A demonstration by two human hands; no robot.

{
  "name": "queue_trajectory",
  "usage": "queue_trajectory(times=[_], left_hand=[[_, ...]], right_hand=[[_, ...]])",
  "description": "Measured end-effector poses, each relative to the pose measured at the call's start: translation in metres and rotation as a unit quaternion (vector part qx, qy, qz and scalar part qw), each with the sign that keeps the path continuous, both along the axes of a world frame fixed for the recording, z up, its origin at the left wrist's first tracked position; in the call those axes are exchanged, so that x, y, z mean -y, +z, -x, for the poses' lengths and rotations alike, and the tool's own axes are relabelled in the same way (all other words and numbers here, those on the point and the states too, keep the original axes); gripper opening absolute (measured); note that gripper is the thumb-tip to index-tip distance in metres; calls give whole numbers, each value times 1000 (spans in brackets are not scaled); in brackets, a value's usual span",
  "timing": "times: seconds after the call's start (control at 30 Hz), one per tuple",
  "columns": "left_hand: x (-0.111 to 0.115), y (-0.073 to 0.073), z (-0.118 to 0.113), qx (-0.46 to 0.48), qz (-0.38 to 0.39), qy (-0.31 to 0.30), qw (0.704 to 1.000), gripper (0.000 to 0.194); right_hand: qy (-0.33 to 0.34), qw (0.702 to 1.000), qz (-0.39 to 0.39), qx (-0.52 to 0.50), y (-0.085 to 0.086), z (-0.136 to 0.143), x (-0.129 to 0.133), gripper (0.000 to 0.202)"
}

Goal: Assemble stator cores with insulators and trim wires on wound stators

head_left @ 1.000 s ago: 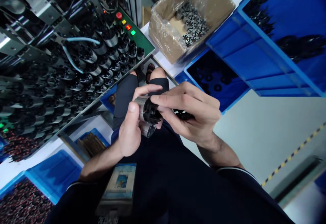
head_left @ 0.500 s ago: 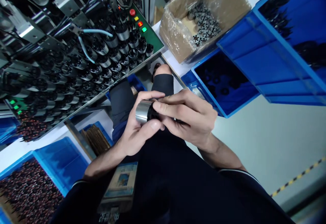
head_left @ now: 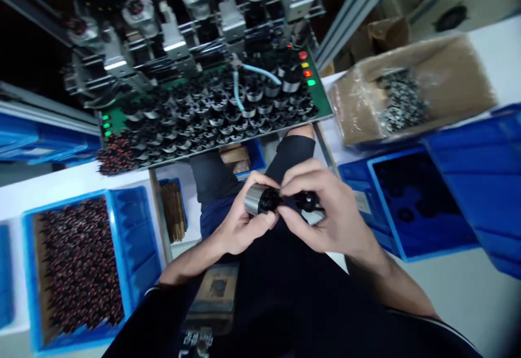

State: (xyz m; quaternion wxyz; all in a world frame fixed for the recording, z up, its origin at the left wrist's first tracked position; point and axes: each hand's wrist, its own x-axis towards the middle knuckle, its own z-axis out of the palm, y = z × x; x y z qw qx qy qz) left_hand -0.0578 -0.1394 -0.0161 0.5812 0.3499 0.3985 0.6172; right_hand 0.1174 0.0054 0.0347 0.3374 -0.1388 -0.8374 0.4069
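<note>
My left hand (head_left: pixel 240 222) is wrapped round a silver metal cylinder (head_left: pixel 254 198) with a black inner part facing right. Close to that black end, my right hand (head_left: pixel 325 206) has its thumb and index finger nearly together, and a small black part (head_left: pixel 307 200) lies within its curled fingers. What the fingertips pinch at the cylinder's mouth is too small and dark to tell. Beyond the hands, many similar silver and black cylinders (head_left: pixel 220 125) stand in rows on a green machine bed (head_left: pixel 321 100). Blue-handled pliers (head_left: pixel 237 84) rest on top of them.
At the left is a blue bin (head_left: pixel 30 271) of small red and black parts. A plastic-lined cardboard box (head_left: pixel 456 76) with metal rings stands at the right, above a blue bin (head_left: pixel 401 244) of dark parts. Metal frame posts (head_left: pixel 345 16) rise behind.
The view has turned and shifted, showing more of the left bin. My right hand has opened somewhat and drawn off the cylinder's end, and a black part now shows within its fingers.
</note>
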Motion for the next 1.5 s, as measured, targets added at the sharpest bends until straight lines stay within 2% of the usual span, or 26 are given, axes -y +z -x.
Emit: queue_trajectory(times=[0.07, 0.17, 0.27, 0.37, 0.53, 0.63, 0.73, 0.87, 0.97, 1.1, 1.2, 1.3, 1.4, 1.5], left_hand=[[7, -3, 6, 54, 0, 51, 997, 50], [12, -3, 21, 100, -11, 133, 986, 62], [15, 8, 39, 122, -8, 231, 965, 55], [22, 22, 53, 144, -13, 324, 935, 45], [45, 43, 65, 225, -42, 371, 900, 47], [58, 52, 67, 257, -42, 421, 869, 44], [65, 58, 64, 227, -11, 466, 855, 48], [68, 59, 55, 231, -13, 486, 843, 45], [67, 56, 48, 224, -17, 471, 853, 48], [59, 56, 41, 196, 18, 457, 867, 50], [48, 58, 37, 178, 37, 467, 865, 49], [36, 58, 30, 183, 59, 498, 846, 45], [29, 54, 21, 181, 82, 520, 831, 45], [33, 46, 20, 124, 104, 512, 844, 43]], right_hand=[[30, 997, 53, 56, 7, 7, 1, 38], [26, 991, 90, 91, 12, 17, 10, 51], [26, 990, 106, 94, 15, 36, 31, 55], [44, 990, 84, 105, 19, 63, 58, 55], [91, 993, 31, 72, 20, 106, 91, 47], [116, 991, 48, 53, 16, 118, 100, 49], [142, 986, 84, 35, 10, 122, 103, 52], [154, 983, 94, 22, 3, 119, 101, 49], [162, 983, 82, 21, 1, 114, 92, 53], [188, 981, 49, 18, 3, 103, 73, 52], [200, 979, 19, 19, 0, 98, 63, 54], [186, 982, 23, -1, -15, 97, 62, 58], [140, 988, 18, -58, -36, 100, 63, 59], [89, 991, 34, -95, -47, 97, 51, 53]])
